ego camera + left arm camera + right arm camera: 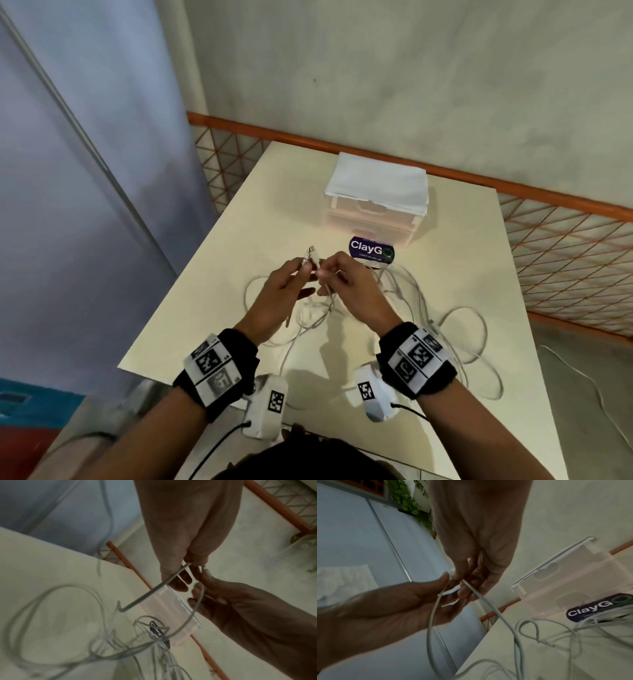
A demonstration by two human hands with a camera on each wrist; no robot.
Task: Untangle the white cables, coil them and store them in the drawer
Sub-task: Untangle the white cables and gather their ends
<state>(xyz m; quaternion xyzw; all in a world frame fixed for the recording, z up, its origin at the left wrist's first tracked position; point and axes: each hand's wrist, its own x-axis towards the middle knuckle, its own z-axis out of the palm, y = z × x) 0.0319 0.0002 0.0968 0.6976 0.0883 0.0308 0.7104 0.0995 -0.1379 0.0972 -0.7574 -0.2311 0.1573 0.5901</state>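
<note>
Head view: "ClayGo" sticker beside drawer unit.

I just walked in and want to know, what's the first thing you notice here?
Two hands meet above the table's middle: the left hand and right hand both pinch ends of the white cables, whose tangled loops sprawl over the table below. Behind them stands a clear drawer box with a purple ClayGo sticker in front.

Above the table's far edge, the left hand and right hand each pinch a white cable running down to the tangle.
</note>
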